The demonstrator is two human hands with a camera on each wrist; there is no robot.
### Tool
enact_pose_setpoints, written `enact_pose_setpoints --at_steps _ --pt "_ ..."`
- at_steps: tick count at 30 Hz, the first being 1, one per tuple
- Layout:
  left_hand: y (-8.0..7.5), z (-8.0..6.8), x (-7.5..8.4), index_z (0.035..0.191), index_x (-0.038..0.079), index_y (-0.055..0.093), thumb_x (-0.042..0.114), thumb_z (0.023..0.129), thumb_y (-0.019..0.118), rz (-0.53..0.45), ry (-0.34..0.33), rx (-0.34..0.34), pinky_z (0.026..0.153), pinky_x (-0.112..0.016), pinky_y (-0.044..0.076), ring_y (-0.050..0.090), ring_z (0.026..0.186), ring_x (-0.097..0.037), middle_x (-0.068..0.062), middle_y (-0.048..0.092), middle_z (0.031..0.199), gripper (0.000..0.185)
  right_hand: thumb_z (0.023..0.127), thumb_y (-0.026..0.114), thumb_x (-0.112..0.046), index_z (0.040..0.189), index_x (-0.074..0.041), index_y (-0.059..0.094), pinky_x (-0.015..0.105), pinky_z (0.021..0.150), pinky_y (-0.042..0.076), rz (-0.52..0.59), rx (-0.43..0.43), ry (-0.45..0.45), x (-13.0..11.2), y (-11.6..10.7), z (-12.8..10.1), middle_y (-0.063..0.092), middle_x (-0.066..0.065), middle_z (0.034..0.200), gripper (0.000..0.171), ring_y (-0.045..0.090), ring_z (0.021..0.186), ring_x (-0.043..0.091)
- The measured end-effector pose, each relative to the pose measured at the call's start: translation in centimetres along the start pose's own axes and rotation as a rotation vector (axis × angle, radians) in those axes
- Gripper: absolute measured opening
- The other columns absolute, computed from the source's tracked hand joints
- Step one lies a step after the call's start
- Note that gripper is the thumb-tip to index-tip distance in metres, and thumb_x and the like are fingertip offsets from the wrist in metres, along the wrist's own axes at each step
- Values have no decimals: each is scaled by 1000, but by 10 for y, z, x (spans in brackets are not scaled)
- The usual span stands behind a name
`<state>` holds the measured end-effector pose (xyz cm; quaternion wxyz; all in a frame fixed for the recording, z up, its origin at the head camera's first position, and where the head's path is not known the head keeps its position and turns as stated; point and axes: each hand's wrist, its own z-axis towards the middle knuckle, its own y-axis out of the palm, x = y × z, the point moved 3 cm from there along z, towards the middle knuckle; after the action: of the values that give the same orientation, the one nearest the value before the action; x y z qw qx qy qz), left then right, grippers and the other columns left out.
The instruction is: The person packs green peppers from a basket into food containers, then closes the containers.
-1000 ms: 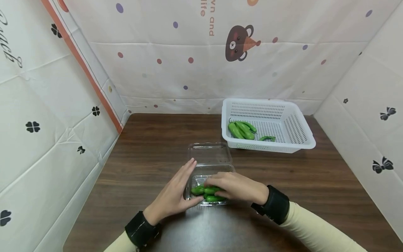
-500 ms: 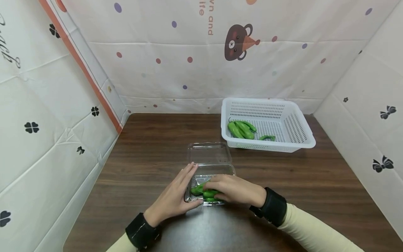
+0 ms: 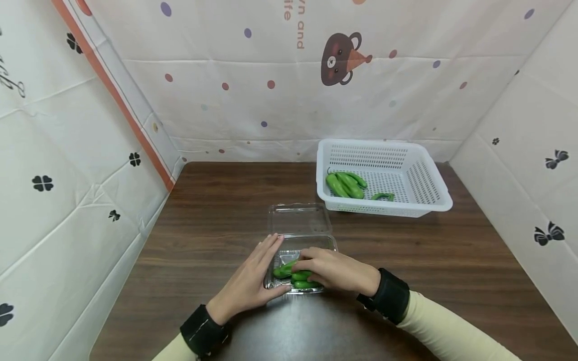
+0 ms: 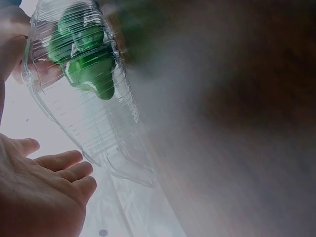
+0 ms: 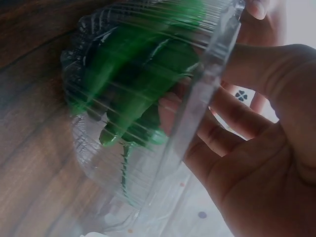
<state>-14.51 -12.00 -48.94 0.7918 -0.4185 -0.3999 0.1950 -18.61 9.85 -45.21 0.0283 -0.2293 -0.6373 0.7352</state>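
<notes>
A clear plastic clamshell box [image 3: 281, 258] lies with its lid [image 3: 300, 219] folded back, holding several green peppers [image 3: 283, 271]. Along the box's left side, my left hand [image 3: 247, 280] rests with straight fingers, its thumb over the near left corner. My right hand [image 3: 336, 271] reaches in from the right and grips one of the green peppers [image 5: 148, 96] between thumb and fingers. Through the ribbed wall in the right wrist view, fingertips [image 5: 170, 106] press on that pepper. From the left wrist view, the peppers [image 4: 91, 69] sit bunched at the end away from my left hand [image 4: 44, 187].
A white slotted basket [image 3: 433, 206] stands at the back right of the brown wooden table [image 3: 217, 200]. Inside lie several more green peppers [image 3: 347, 185], grouped at its left, and a thin curled one [image 3: 383, 196]. Printed white cloth [image 3: 226, 115] walls the table at back and sides.
My right hand has shifted slightly left and its fingers have settled onto the peppers in the box. The left hand has slid slightly down the box's side. The basket stays put.
</notes>
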Motion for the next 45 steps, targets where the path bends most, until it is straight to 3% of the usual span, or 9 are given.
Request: enact_pose_setpoints --at_steps 21,32,38,45 --pt "-3 11 3 166 12 16 52 89 77 -2 6 25 122 -55 26 27 152 -39 -13 20 169 106 92 78 -10 126 -15 71 21 79 53 -10 13 0 6 -13 -4 60 -3 110 35 56 92 6" --pt "-2 8 5 166 13 18 54 90 75 -1 -13 27 122 -53 25 26 153 -38 -10 18 170 103 92 78 -11 124 -15 72 20 79 54 -13 10 -1 5 -12 -4 60 -3 110 33 57 93 5" --pt "-13 2 9 163 7 26 54 90 74 56 42 95 118 -62 29 29 151 -40 -15 25 168 99 95 77 -19 125 -16 71 17 80 51 19 52 -30 -1 -8 1 61 -2 110 32 59 93 6" --pt "-30 25 17 163 6 25 58 94 66 77 91 188 122 -56 26 25 154 -35 -13 23 168 96 93 78 -18 124 -11 71 17 77 53 -15 171 -45 1 -30 3 62 0 108 33 63 89 9"
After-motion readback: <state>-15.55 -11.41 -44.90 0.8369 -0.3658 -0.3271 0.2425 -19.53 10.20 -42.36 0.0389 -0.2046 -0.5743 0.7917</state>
